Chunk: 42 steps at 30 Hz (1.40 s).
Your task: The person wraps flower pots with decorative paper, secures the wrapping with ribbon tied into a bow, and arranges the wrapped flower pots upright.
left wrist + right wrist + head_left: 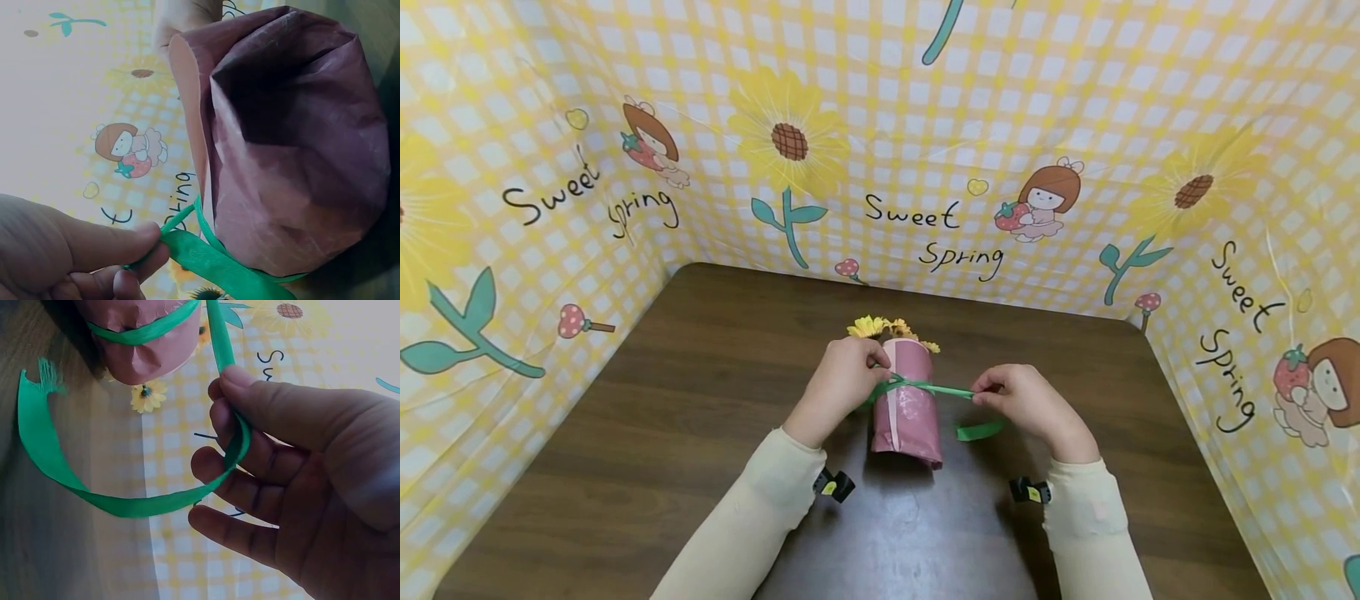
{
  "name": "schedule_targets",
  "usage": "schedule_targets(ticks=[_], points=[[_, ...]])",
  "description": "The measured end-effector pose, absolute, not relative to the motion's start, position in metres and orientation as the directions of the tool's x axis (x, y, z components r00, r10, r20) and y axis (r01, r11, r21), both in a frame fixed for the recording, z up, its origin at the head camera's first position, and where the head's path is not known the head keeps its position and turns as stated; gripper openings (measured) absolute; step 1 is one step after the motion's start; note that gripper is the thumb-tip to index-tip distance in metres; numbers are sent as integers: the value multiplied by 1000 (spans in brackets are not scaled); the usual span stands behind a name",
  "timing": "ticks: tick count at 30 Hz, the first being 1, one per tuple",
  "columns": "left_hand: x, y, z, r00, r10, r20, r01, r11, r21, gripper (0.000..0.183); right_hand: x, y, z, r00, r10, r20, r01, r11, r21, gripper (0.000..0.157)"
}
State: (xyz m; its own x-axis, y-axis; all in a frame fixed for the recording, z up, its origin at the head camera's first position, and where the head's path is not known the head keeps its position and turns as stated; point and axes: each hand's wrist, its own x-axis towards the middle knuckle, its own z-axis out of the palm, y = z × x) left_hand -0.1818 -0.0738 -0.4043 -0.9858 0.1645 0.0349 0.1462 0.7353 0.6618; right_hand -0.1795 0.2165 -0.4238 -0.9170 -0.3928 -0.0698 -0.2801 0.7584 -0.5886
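A bundle of yellow flowers (pixel 868 326) wrapped in pink paper (pixel 912 425) lies on the table, blooms toward the back wall. Green ribbon (pixel 938 388) runs round the wrap and crosses over its upper side. With thumb and forefinger my left hand (pixel 847 375) pinches the ribbon close to the crossing, at the bundle's left. Off to the right, my right hand (pixel 1018 400) pinches the other length and holds it taut. Its frayed tail (pixel 47 437) curls down from the right fingers in the right wrist view. The left wrist view shows the folded, hollow bottom end of the wrap (pixel 294 125).
The dark wooden table (pixel 647 433) is enclosed on three sides by a yellow checked cloth (pixel 910 150) printed with sunflowers and lettering. Black wrist cameras (pixel 833 484) are strapped at both sleeve cuffs.
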Motion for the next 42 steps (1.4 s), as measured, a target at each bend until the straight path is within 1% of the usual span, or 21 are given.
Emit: schedule_targets(ticks=[2, 4, 7, 8, 11, 13, 15, 19, 22, 25, 27, 30, 33, 36, 40, 42], points=[[-180, -73, -402, -985, 168, 31, 148, 749, 646, 6, -179, 218, -423, -911, -405, -74, -290, 760, -582, 5], [-178, -73, -400, -986, 163, 23, 141, 759, 636, 13, -179, 220, -422, -909, -410, -71, -301, 766, -568, 5], [-175, -72, -398, -990, 140, 7, 114, 774, 623, 19, -179, 223, -420, -901, -433, -32, -355, 778, -519, 5], [-174, -72, -397, -991, 134, 1, 106, 778, 619, 19, -178, 223, -419, -901, -434, -14, -370, 785, -498, 5], [-172, -72, -395, -991, 132, -7, 101, 793, 601, 11, -177, 225, -415, -900, -434, 49, -411, 805, -427, 4], [-170, -73, -394, -989, 146, -11, 111, 798, 593, 12, -176, 225, -413, -908, -412, 79, -408, 824, -394, 3], [-168, -73, -393, -986, 168, -5, 133, 798, 588, 16, -175, 224, -411, -922, -375, 94, -381, 839, -388, 2], [-168, -74, -392, -971, 234, 47, 218, 793, 569, 20, -174, 220, -410, -948, -300, 105, -316, 852, -417, 5], [-169, -74, -390, -960, 271, 77, 267, 791, 551, 21, -176, 214, -413, -955, -260, 142, -296, 840, -454, 4], [-169, -74, -390, -950, 298, 91, 299, 791, 534, 21, -179, 205, -416, -957, -182, 224, -276, 805, -525, 11], [-169, -74, -389, -941, 322, 105, 328, 792, 516, 21, -181, 197, -415, -952, -93, 291, -254, 770, -585, 16], [-169, -72, -389, -928, 352, 120, 364, 794, 487, 21, -189, 181, -411, -930, 35, 366, -237, 704, -669, 14], [-169, -71, -390, -925, 363, 114, 372, 799, 472, 21, -198, 161, -404, -914, 90, 396, -253, 635, -729, 7], [-169, -71, -391, -922, 369, 116, 380, 803, 459, 21, -203, 141, -393, -908, 40, 416, -322, 570, -756, 8], [-168, -69, -392, -911, 392, 129, 408, 808, 426, 20, -205, 120, -375, -900, -106, 424, -426, 429, -796, 16], [-167, -68, -391, -905, 402, 137, 421, 809, 410, 19, -205, 113, -369, -893, -183, 412, -451, 342, -825, 19]])
